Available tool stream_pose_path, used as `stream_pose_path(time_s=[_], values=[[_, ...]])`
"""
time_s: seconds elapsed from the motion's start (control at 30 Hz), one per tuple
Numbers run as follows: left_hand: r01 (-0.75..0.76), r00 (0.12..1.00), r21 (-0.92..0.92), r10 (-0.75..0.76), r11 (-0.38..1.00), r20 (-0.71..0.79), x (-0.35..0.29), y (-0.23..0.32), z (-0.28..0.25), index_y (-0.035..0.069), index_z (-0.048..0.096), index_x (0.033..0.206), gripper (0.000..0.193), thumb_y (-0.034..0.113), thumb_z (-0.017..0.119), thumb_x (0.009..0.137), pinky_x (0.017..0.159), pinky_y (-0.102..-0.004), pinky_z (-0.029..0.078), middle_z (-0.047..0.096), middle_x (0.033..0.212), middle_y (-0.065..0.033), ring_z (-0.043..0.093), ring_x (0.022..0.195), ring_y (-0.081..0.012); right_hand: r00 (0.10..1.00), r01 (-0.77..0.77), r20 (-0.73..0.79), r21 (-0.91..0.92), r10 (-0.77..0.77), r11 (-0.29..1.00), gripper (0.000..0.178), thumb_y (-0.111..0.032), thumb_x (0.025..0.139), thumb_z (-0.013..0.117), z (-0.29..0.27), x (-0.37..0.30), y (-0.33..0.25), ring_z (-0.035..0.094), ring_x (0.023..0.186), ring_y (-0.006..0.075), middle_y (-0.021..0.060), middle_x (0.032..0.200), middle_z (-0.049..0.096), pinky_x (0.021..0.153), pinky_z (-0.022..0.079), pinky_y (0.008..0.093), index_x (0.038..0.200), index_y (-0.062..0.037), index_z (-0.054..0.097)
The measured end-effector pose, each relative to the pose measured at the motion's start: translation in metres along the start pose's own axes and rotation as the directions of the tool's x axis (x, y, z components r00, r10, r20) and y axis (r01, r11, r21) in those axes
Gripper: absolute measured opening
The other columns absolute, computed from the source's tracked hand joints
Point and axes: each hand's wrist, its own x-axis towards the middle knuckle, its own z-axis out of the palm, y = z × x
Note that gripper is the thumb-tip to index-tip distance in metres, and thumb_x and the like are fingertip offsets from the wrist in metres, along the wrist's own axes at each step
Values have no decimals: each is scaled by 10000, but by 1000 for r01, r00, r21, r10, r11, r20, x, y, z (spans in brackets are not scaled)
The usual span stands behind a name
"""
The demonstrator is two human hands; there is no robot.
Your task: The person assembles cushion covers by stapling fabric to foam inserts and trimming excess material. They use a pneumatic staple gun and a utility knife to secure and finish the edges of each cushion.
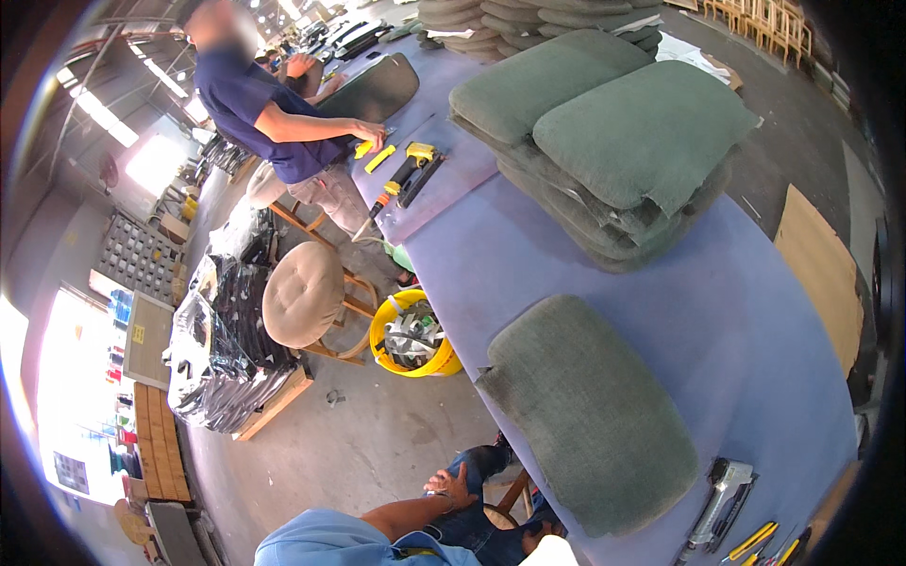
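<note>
Left hand (451,491) open, empty on knee; right hand (535,541) unclear; green cushion (590,415) apart on purple table (755,311)

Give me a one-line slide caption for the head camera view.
Green seat cushion on purple worktable, staple gun beside it; left hand on knee.

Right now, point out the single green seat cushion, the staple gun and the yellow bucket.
Green seat cushion (590,415), head view: middle of its fabric top.
Staple gun (722,500), head view: on its grey body.
Yellow bucket (382,325), head view: left part of its rim.
</note>
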Motion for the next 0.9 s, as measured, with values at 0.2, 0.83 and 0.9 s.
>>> stream_pose_path(time_s=[0.2, 0.83, 0.9], values=[[-168, 985, -126, 160, 978, -71, 97, 22, 10, 329, 170, 1660, 1097, 685, 747, 798, 1033, -706, 412, 373, 1570, -258, 466, 1381, -500, 992, 58, -111, 13, -57, 998, 253, -210, 961, 642, -11, 30, -1, 626, 1142, 355, 147, 1223, 662, 970, 506, 467, 1154, -51, 681], [-403, 824, -169, 276, 899, -495, 130, 98, -11, 239, 465, 1551, 831, 564, 740, 836, 1161, -575, 361, 334, 1620, -195, 376, 1469, -415, 781, 257, -562, -109, -273, 960, 287, -159, 969, 654, -36, 119, 43, 607, 1251, 346, 142, 1355, 644, 1037, 499, 447, 1217, -16, 679], [-500, 772, -205, 325, 841, -546, 132, 90, -12, 226, 465, 1559, 804, 531, 731, 864, 1194, -515, 366, 361, 1624, -217, 390, 1479, -406, 757, 269, -592, -104, -277, 957, 291, -154, 970, 655, -43, 116, 49, 605, 1263, 346, 142, 1369, 642, 1044, 498, 445, 1224, -12, 678]])
